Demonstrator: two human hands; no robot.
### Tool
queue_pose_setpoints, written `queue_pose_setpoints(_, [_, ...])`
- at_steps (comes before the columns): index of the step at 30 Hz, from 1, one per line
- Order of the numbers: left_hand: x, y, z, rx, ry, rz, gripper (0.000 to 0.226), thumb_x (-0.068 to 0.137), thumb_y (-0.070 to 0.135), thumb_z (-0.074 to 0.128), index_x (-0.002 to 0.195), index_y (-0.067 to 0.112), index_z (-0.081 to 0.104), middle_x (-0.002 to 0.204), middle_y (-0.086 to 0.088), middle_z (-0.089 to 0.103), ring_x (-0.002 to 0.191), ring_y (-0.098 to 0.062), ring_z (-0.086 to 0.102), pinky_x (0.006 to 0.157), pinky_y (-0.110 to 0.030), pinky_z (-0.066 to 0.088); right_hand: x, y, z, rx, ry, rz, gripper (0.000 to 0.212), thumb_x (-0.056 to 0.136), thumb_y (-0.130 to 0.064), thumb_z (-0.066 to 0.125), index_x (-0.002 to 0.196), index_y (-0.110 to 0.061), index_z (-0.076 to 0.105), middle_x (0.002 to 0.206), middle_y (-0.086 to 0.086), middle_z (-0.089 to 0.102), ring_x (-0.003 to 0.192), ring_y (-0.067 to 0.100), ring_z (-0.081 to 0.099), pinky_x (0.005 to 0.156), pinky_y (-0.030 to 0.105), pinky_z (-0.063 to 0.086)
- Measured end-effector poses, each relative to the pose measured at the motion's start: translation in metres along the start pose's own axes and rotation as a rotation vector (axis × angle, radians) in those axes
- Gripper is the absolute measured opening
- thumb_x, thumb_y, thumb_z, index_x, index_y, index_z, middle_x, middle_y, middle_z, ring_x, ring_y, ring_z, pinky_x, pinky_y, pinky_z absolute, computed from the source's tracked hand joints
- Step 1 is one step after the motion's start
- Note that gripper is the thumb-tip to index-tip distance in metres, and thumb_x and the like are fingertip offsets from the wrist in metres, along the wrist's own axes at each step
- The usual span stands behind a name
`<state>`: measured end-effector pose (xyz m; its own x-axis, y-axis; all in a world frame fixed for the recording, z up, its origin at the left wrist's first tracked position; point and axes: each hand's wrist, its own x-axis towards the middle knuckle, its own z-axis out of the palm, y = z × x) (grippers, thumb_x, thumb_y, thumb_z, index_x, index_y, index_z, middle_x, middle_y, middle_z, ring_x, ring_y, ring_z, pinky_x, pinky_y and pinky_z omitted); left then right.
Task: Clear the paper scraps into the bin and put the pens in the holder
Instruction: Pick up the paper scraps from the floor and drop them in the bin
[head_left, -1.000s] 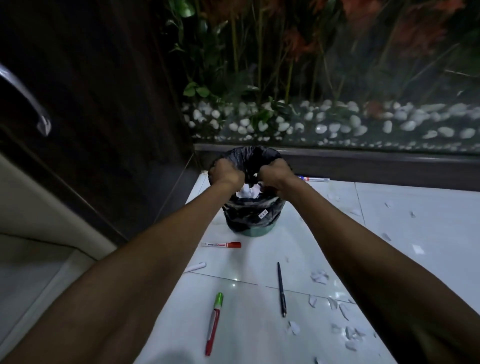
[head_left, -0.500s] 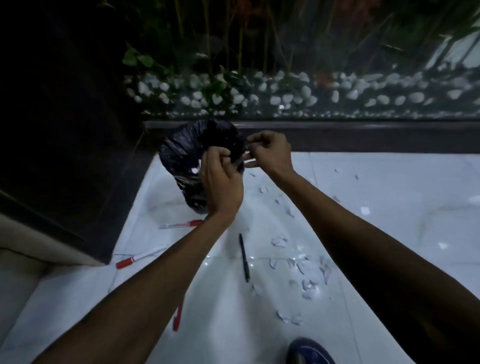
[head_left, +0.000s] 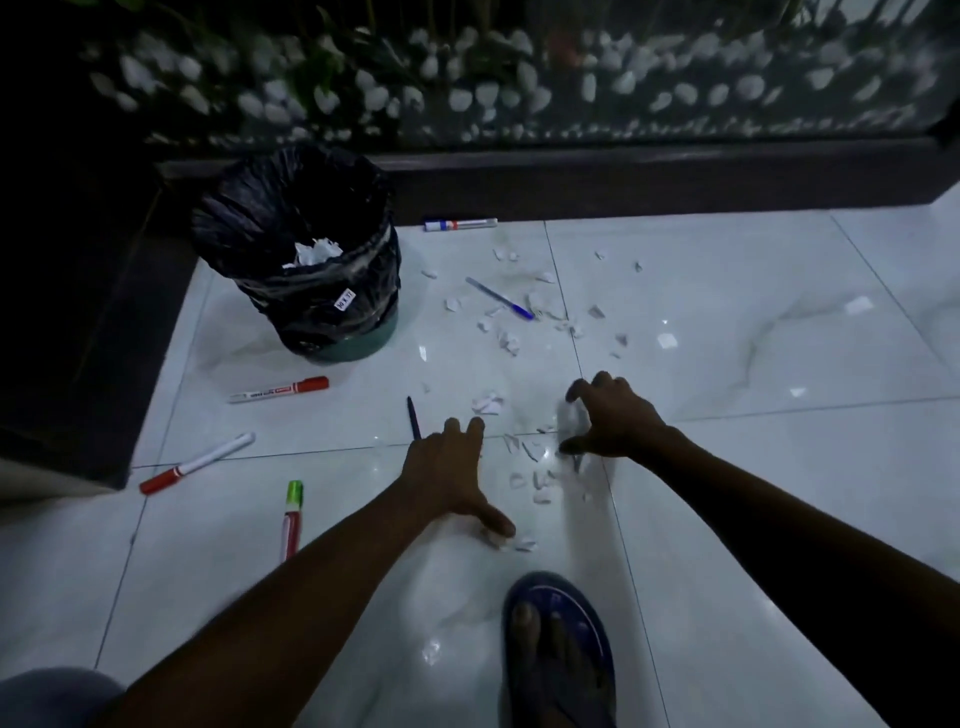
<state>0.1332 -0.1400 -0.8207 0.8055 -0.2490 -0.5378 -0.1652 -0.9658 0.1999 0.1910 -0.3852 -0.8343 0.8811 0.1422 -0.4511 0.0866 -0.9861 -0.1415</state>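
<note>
A bin (head_left: 317, 332) lined with a black bag stands on the white floor at the upper left, with white paper inside. White paper scraps (head_left: 540, 480) lie scattered between my hands and further back. My left hand (head_left: 447, 478) lies flat on the floor with fingers spread, thumb by a scrap. My right hand (head_left: 608, 421) is arched over the scraps, fingers spread and bent, holding nothing. A dark pen (head_left: 414, 415) lies just left of my left hand. A blue pen (head_left: 500, 298) lies among the far scraps. No pen holder is in view.
Red-capped markers (head_left: 280, 389) (head_left: 196, 463), a green-capped marker (head_left: 292, 519) and a blue-banded marker (head_left: 460, 224) lie on the floor. A dark ledge (head_left: 623, 176) and glass with white pebbles run along the back. My foot in a blue sandal (head_left: 558, 649) is at the bottom.
Both hands left the bin's bag rim and came down to the floor by the scraps. The view tilted down, showing my sandalled foot.
</note>
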Motion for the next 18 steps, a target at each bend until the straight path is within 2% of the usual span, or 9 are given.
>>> queue_pose_setpoints(3, [-0.005,0.01,0.02,0.085,0.012,0.055,0.145,0.022,0.089,0.074,0.137,0.014,0.029,0.122,-0.008,0.047,0.105,-0.027,0.06,0.086,-0.041,0.051,-0.011,0.002,0.013,0.178,-0.066,-0.037,0.095,0.059,-0.052,0.094,0.132,-0.019,0.042,0.126,0.01,0.043,0.11,0.031,0.055,0.089,0.041,0.053])
queue_pose_setpoints(6, [-0.003,0.018,0.033,0.005,0.05,0.036,0.136,0.033,0.068,0.09,0.14,0.012,0.026,0.127,-0.012,0.045,0.108,-0.03,0.059,0.086,-0.041,0.053,-0.023,-0.015,0.022,0.233,-0.149,-0.165,0.114,0.053,-0.049,0.098,0.142,-0.02,0.033,0.131,0.01,0.04,0.108,0.025,0.054,0.089,0.038,0.053])
queue_pose_setpoints(8, [0.003,0.017,0.037,-0.188,0.093,-0.034,0.122,0.042,0.052,0.095,0.138,0.011,0.031,0.124,-0.013,0.048,0.11,-0.032,0.057,0.085,-0.04,0.052,-0.026,-0.027,0.028,0.171,-0.171,-0.254,0.131,0.048,-0.049,0.099,0.15,-0.019,0.023,0.135,0.01,0.037,0.114,0.025,0.05,0.093,0.037,0.053])
queue_pose_setpoints(10, [0.01,0.014,0.04,-0.378,0.177,-0.038,0.089,0.049,0.035,0.094,0.119,0.011,0.044,0.109,-0.011,0.055,0.099,-0.029,0.058,0.068,-0.031,0.045,-0.026,-0.036,0.035,0.117,-0.131,-0.333,0.13,0.049,-0.044,0.1,0.152,-0.017,0.025,0.13,0.01,0.038,0.11,0.026,0.05,0.089,0.038,0.052])
queue_pose_setpoints(12, [0.013,0.008,0.043,-0.456,0.234,-0.029,0.055,0.056,0.02,0.087,0.095,0.015,0.048,0.094,-0.008,0.059,0.085,-0.027,0.059,0.056,-0.029,0.037,-0.024,-0.042,0.043,0.165,-0.077,-0.368,0.109,0.056,-0.037,0.099,0.145,-0.021,0.038,0.122,0.007,0.043,0.1,0.026,0.055,0.083,0.037,0.053])
queue_pose_setpoints(14, [0.015,0.005,0.045,-0.474,0.296,-0.013,0.04,0.063,0.013,0.078,0.086,0.019,0.046,0.087,-0.005,0.06,0.081,-0.028,0.062,0.058,-0.034,0.043,-0.022,-0.046,0.046,0.237,-0.019,-0.379,0.078,0.067,-0.03,0.093,0.133,-0.024,0.052,0.113,0.002,0.046,0.093,0.025,0.058,0.078,0.036,0.051])
queue_pose_setpoints(16, [0.014,0.004,0.044,-0.434,0.389,0.007,0.035,0.07,0.015,0.075,0.089,0.019,0.047,0.089,-0.005,0.059,0.085,-0.029,0.062,0.063,-0.036,0.045,-0.019,-0.051,0.045,0.27,0.024,-0.387,0.046,0.078,-0.024,0.085,0.12,-0.021,0.064,0.105,0.002,0.05,0.09,0.026,0.061,0.074,0.033,0.048])
queue_pose_setpoints(17, [0.014,0.005,0.042,-0.395,0.415,0.001,0.04,0.071,0.021,0.078,0.097,0.018,0.048,0.095,-0.005,0.058,0.089,-0.028,0.061,0.066,-0.035,0.046,-0.017,-0.053,0.043,0.272,0.037,-0.391,0.033,0.082,-0.023,0.081,0.112,-0.018,0.068,0.102,0.005,0.054,0.09,0.028,0.063,0.073,0.032,0.047])
queue_pose_setpoints(18, [0.014,0.005,0.039,-0.34,0.403,-0.024,0.056,0.068,0.032,0.084,0.109,0.018,0.047,0.103,-0.006,0.056,0.092,-0.027,0.061,0.07,-0.035,0.048,-0.016,-0.055,0.042,0.261,0.047,-0.391,0.025,0.083,-0.023,0.079,0.105,-0.015,0.071,0.1,0.007,0.058,0.089,0.03,0.064,0.072,0.032,0.047])
